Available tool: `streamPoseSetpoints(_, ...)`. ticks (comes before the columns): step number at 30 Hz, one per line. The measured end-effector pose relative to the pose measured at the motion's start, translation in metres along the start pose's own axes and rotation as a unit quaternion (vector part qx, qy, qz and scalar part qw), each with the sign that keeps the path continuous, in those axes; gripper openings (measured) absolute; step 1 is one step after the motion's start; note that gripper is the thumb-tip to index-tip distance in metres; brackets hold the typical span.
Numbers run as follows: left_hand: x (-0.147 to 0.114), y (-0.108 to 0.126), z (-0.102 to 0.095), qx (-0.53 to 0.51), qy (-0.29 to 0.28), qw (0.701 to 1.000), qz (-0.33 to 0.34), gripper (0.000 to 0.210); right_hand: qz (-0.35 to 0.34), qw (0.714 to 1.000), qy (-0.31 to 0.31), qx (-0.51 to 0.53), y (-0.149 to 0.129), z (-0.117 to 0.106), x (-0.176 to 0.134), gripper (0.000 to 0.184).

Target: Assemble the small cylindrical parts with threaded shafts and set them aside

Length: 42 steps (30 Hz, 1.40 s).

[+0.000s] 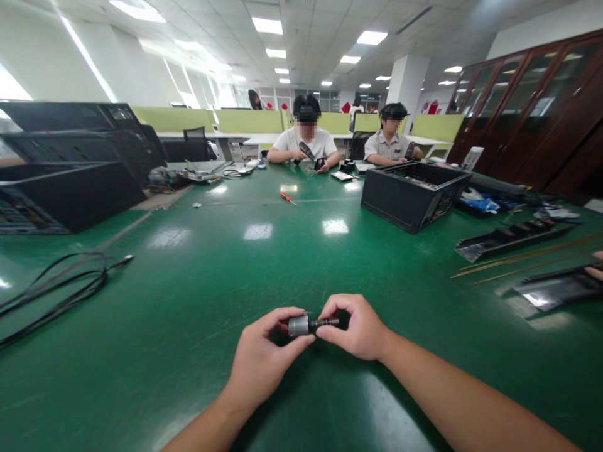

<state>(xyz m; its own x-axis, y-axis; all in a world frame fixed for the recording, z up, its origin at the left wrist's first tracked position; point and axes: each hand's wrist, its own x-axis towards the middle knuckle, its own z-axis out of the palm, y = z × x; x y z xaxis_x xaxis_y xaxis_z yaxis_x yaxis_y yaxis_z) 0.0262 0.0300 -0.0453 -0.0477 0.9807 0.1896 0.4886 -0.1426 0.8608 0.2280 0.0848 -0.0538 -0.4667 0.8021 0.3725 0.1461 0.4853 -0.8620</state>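
A small grey metal cylinder with a thin stepped shaft [298, 326] is held level just above the green table, close in front of me. My left hand [266, 345] grips the wide cylinder end between thumb and fingers. At the shaft end, my right hand [355, 328] has its thumb and index finger closed around the narrow part, and the tip sticks out to the right. Part of the cylinder's left end is hidden by my left fingers. What kind of part it is I cannot tell.
Black cables [85, 282] lie at left, near dark computer cases [80, 194]. An orange-handled screwdriver [286, 197] lies mid-table. A black case [409, 194] stands at right, with metal channels [513, 238] and thin rods [522, 254]. Two people sit opposite; another person's hand [596, 270] shows at the right edge.
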Motion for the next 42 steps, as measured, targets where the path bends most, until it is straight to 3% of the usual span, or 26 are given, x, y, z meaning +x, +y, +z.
streamPoseSetpoints(42,0.0,0.0044,-0.0031,0.037,0.028,0.999,0.026,0.029,0.028,1.0,-0.004,0.006,0.0022,-0.0054,0.0032,0.011)
